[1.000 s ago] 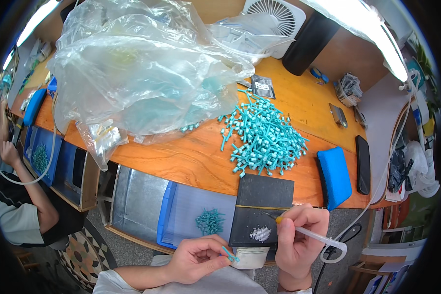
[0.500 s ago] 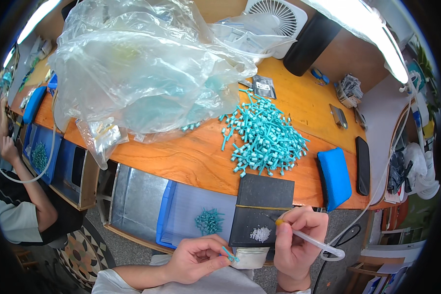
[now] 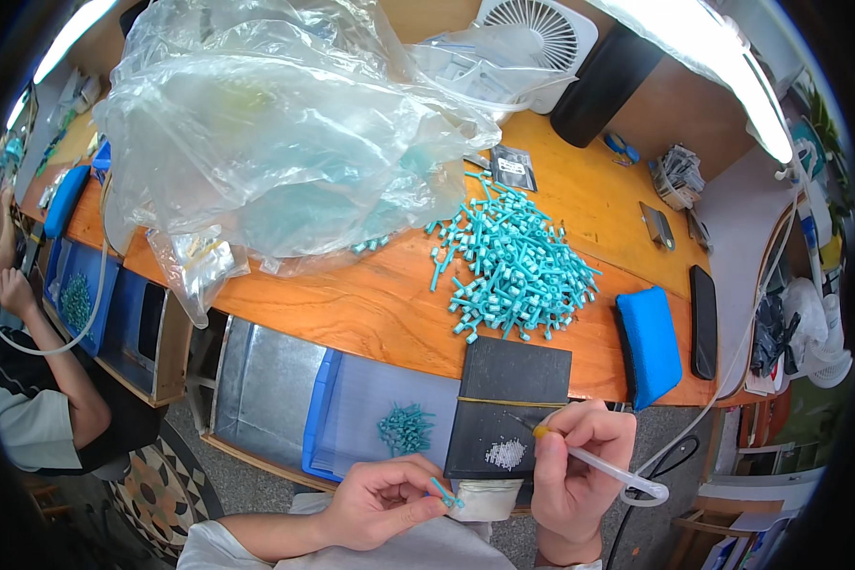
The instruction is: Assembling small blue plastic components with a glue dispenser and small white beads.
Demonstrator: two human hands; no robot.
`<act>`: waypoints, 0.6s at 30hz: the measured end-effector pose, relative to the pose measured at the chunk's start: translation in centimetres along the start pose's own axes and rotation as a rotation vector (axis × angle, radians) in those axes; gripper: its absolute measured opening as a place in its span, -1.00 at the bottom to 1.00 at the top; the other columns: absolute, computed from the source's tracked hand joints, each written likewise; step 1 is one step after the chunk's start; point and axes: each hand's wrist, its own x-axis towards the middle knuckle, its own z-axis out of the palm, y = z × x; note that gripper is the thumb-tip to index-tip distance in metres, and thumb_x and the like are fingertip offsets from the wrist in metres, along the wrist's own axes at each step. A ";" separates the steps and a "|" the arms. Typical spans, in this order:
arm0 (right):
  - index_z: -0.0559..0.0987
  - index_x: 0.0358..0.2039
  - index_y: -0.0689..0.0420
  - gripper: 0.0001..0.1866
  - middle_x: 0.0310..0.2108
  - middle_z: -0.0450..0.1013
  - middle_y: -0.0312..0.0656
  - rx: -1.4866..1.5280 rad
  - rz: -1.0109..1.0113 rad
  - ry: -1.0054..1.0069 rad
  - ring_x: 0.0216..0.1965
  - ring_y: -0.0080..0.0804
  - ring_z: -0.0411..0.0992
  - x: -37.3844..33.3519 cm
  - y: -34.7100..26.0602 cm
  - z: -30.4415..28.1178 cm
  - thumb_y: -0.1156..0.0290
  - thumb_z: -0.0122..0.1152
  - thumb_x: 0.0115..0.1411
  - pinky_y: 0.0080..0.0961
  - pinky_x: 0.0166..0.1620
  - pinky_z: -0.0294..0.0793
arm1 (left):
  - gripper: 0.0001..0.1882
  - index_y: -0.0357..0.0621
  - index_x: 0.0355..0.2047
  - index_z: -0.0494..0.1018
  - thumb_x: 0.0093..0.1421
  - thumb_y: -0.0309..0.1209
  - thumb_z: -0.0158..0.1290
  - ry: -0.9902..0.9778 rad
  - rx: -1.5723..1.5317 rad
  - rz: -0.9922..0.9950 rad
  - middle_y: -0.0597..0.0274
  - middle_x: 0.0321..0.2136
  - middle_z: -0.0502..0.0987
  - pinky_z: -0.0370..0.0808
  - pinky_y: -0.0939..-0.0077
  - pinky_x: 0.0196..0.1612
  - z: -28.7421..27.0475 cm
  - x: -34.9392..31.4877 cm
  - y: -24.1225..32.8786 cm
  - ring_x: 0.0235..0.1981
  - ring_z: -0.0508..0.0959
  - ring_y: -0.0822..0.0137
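Observation:
Near the bottom centre, my left hand (image 3: 382, 503) pinches a small teal plastic stem-shaped part (image 3: 446, 493) between thumb and fingers. My right hand (image 3: 579, 465) grips a pen-like suction tool (image 3: 594, 463) with a yellow collar, a thin dark tip and a clear tube behind. The tip hovers at or just above a black pad (image 3: 518, 366) with a tan rubber band round it; whether it touches cannot be told. Below the tip, a small heap of tiny white pins (image 3: 506, 454) lies on the pad. A folded white cloth-like piece (image 3: 487, 502) is under the pad's near edge.
A large pile of teal parts (image 3: 518, 261) covers the table middle. Left of the pad, a blue tray (image 3: 351, 389) holds several more. A big clear plastic bag (image 3: 266, 142) fills the back left. At right lie a blue pouch (image 3: 650, 344) and black phone (image 3: 703, 321). A co-worker (image 3: 38, 380) sits far left.
The suction tool's tip has shifted very slightly to the left over the pad. Both hands otherwise stay in place.

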 end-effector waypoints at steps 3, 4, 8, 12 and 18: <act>0.13 -0.44 0.18 -0.82 -0.55 0.22 -0.16 -0.014 0.025 0.031 -0.56 -0.58 0.18 -0.1 -0.1 0.1 0.64 -0.07 0.06 -0.72 -0.47 0.20 | -0.89 -0.35 -0.33 0.39 0.10 -0.64 -0.06 0.038 0.067 0.027 0.11 -0.36 0.37 0.21 0.71 -0.65 0.2 0.1 0.0 -0.65 0.31 0.55; 0.13 -0.44 0.18 -0.82 -0.55 0.22 -0.16 -0.012 0.027 0.031 -0.56 -0.58 0.18 -0.1 0.0 0.1 0.64 -0.07 0.06 -0.72 -0.47 0.20 | -0.88 -0.36 -0.32 0.39 0.09 -0.66 -0.06 0.023 0.039 0.017 0.12 -0.31 0.36 0.25 0.77 -0.58 0.0 0.0 0.0 -0.56 0.35 0.59; 0.13 -0.44 0.18 -0.82 -0.55 0.22 -0.17 -0.013 0.013 0.031 -0.56 -0.58 0.18 0.0 0.0 0.1 0.65 -0.07 0.06 -0.72 -0.47 0.20 | -0.87 -0.37 -0.32 0.39 0.09 -0.68 -0.05 0.013 0.014 0.023 0.14 -0.27 0.35 0.29 0.84 -0.53 0.1 0.0 -0.1 -0.49 0.40 0.63; 0.12 -0.44 0.16 -0.79 -0.58 0.21 -0.17 0.026 -0.002 0.073 -0.60 -0.56 0.18 -0.2 0.0 0.1 0.61 -0.03 0.04 -0.69 -0.50 0.21 | -0.88 -0.36 -0.32 0.39 0.09 -0.67 -0.05 0.014 0.020 -0.006 0.14 -0.27 0.35 0.28 0.84 -0.56 0.0 -0.1 -0.1 -0.50 0.40 0.64; 0.13 -0.54 0.15 -0.77 -0.61 0.24 -0.12 0.413 0.000 0.005 -0.64 -0.48 0.21 -2.0 -1.7 -0.3 0.60 0.01 0.02 -0.58 -0.56 0.23 | -0.88 -0.35 -0.32 0.39 0.09 -0.66 -0.05 0.045 0.002 -0.012 0.14 -0.27 0.36 0.27 0.84 -0.57 -0.1 -0.2 -0.1 -0.53 0.38 0.65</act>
